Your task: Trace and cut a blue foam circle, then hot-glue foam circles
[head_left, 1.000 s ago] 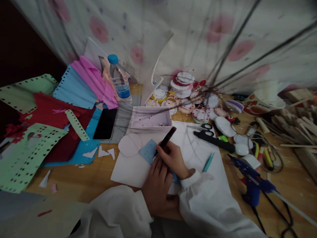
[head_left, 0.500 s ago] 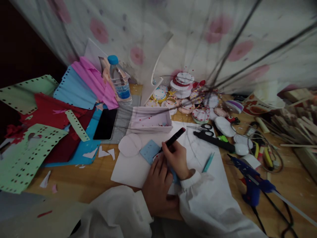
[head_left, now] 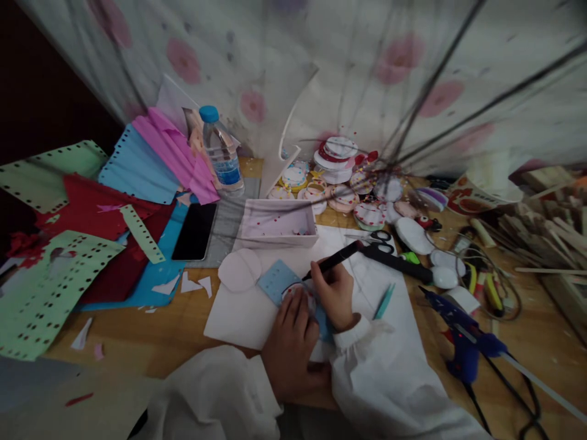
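— Right hand [head_left: 337, 299]?
— Grip clenched round a black marker [head_left: 332, 264], low on the barrel, close to the writing end.

— Long axis of the marker?
— Slanted from lower left to upper right. Tip down beside a round piece [head_left: 300, 294], back end up and away toward the scissors [head_left: 380, 235]. Tilted well over, far from upright.

— Where exactly, that round piece?
— On a blue card [head_left: 274, 276], itself on a white sheet [head_left: 233, 315] spread over the tabletop [head_left: 151, 330]. Just left of the right grip, straight ahead of the left hand [head_left: 290, 345].

— And the left grip?
— Released, grasping nothing. Fingers [head_left: 298, 308] laid flat on the near side of the round piece, pinning it to the card.

— Nearer of the two hands?
— Hardly a difference. Left on top of the piece, right just beside it, with the marker tip at its far rim. Cannot tell whether touching the piece or the card next to it.

— Around them?
— Pink tray [head_left: 279, 223] just beyond the card, teal pen [head_left: 385, 299] near the right wrist, glue gun [head_left: 463, 345] well apart to the right.
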Motion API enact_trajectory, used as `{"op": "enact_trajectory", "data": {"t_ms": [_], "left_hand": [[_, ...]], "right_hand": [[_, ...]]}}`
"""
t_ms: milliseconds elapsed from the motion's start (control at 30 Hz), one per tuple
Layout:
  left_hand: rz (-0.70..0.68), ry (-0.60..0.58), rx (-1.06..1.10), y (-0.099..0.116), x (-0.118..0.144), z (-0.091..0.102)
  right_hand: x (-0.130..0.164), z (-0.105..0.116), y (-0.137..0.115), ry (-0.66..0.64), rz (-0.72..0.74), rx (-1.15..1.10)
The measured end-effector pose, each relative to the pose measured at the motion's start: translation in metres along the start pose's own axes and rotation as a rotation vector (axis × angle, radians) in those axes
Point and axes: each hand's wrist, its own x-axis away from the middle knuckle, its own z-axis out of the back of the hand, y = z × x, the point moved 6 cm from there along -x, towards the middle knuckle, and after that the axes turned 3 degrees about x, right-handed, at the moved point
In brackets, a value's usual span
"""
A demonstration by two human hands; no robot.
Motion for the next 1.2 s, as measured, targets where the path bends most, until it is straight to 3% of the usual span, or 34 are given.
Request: {"op": "enact_trajectory", "data": {"t_ms": [267, 467, 633, 1200], "left_hand": [[0.088, -0.141, -0.007, 0.007, -0.003, -0.008], [0.103, -0.185, -0.005, 0.008, -0.003, -0.010], [0.111, -0.189, -0.017, 0.009, -0.004, -0.007], [0.127, -0.145, 0.015, 0.008, -0.005, -0.006]], "right_hand": [[0.010, -0.032, -0.025, -0.551, 0.159, -0.181], [0.010, -0.046, -0.030, -0.761, 0.252, -0.098], [0.008, -0.051, -0.030, -0.811, 0.287, -0.030], [0.007, -0.053, -0.033, -0.780, 0.406, 0.138]]}}
